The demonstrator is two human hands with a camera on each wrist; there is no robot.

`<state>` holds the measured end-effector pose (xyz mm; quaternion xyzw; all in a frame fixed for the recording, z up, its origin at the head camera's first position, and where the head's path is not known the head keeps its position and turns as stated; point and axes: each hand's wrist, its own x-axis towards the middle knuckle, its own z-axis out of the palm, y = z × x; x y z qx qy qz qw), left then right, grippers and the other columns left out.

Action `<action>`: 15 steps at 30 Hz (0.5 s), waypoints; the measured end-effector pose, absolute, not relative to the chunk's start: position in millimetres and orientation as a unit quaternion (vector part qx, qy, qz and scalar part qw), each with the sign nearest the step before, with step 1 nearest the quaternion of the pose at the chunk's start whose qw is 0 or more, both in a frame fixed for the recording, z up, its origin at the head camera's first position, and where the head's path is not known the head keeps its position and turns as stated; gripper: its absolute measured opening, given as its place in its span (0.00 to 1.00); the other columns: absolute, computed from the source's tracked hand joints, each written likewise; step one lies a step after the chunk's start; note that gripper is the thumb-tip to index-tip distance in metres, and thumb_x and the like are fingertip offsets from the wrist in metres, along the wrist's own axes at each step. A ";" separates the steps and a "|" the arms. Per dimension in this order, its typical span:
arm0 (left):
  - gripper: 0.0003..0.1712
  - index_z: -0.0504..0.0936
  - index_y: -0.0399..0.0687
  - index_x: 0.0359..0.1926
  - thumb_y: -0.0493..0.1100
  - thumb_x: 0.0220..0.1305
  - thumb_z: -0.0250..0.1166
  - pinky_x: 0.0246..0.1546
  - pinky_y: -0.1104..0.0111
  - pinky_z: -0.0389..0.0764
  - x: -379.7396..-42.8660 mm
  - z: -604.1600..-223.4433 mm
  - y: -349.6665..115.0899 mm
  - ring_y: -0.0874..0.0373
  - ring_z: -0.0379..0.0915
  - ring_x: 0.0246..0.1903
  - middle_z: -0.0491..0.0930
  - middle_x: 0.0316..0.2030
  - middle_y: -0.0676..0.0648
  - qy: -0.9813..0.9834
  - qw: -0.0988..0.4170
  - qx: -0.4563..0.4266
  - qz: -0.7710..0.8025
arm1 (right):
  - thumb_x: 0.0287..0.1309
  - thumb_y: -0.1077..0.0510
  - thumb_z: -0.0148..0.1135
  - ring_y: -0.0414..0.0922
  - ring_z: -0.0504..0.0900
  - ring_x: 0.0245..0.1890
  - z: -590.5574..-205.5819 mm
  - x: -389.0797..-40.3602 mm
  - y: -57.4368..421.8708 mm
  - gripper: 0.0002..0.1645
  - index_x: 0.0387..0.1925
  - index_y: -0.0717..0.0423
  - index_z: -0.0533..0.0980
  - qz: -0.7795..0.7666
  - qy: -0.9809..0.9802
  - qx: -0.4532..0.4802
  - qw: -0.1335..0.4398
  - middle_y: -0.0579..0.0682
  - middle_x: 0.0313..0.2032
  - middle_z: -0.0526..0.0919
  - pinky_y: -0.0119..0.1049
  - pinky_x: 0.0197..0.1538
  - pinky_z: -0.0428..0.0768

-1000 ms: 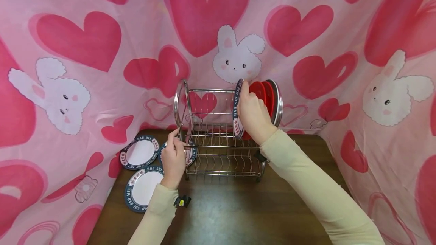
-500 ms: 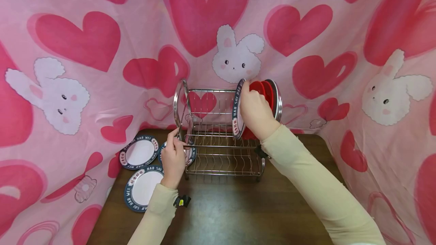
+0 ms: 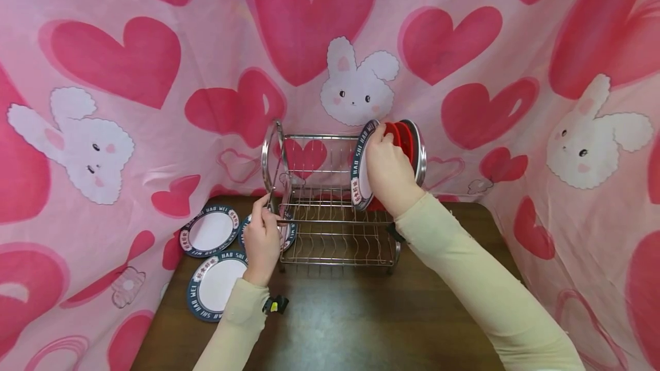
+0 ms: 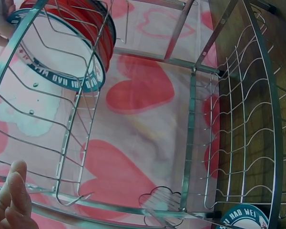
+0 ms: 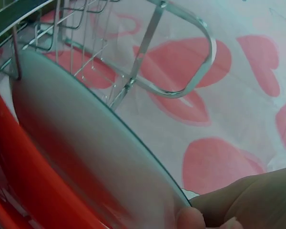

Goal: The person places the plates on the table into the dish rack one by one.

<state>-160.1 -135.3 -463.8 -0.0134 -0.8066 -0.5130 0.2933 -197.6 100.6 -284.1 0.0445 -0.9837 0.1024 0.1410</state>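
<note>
My right hand (image 3: 390, 173) pinches the upper rim of a white plate (image 3: 357, 173) with a dark blue lettered border. The plate stands tilted on edge in the upper tier of a two-tier metal dish rack (image 3: 337, 223). Its pale back (image 5: 100, 138) fills much of the right wrist view, close beside a red plate (image 5: 35, 160). At the rack's left end, my left hand (image 3: 261, 242) grips the frame between thumb and fingers. The left wrist view shows fingertips (image 4: 18, 191) of that hand by the rack's wire, and the held plate (image 4: 62, 45) across the rack.
Several plates, red ones (image 3: 407, 139) among them, stand at the upper tier's right end. Left of the rack, matching blue-rimmed plates lie flat: one at the back (image 3: 210, 231), one in front (image 3: 219, 285), one partly behind the left hand (image 3: 289, 231). A heart-print cloth (image 3: 222, 44) surrounds the brown table (image 3: 335, 325).
The plate in my right hand has tilted, its top leaning further right and its white face showing more. My right hand has shifted slightly right; the left hand stays on the rack.
</note>
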 end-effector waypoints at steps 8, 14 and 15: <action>0.20 0.76 0.40 0.65 0.33 0.77 0.48 0.16 0.66 0.71 -159.9 -462.8 -135.0 0.64 0.70 0.13 0.86 0.28 0.43 -0.805 0.286 -0.013 -0.520 | 0.78 0.65 0.41 0.65 0.88 0.44 -285.3 -197.5 100.7 0.29 0.72 0.81 0.55 0.091 -0.984 0.032 0.152 0.78 0.64 0.71 0.56 0.45 0.86; 0.20 0.76 0.40 0.65 0.34 0.78 0.48 0.15 0.67 0.71 -160.6 -463.9 -136.2 0.66 0.69 0.13 0.86 0.27 0.43 -0.803 0.288 -0.016 -0.522 | 0.78 0.66 0.42 0.66 0.88 0.44 -286.4 -197.2 101.4 0.29 0.72 0.81 0.56 0.101 -0.982 0.035 0.153 0.78 0.66 0.70 0.57 0.46 0.85; 0.20 0.76 0.40 0.65 0.34 0.78 0.48 0.15 0.67 0.71 -160.5 -463.8 -136.2 0.65 0.69 0.13 0.86 0.27 0.43 -0.804 0.289 -0.016 -0.520 | 0.78 0.66 0.43 0.67 0.88 0.44 -286.2 -196.8 101.6 0.30 0.72 0.81 0.56 0.103 -0.982 0.036 0.154 0.77 0.66 0.70 0.57 0.47 0.85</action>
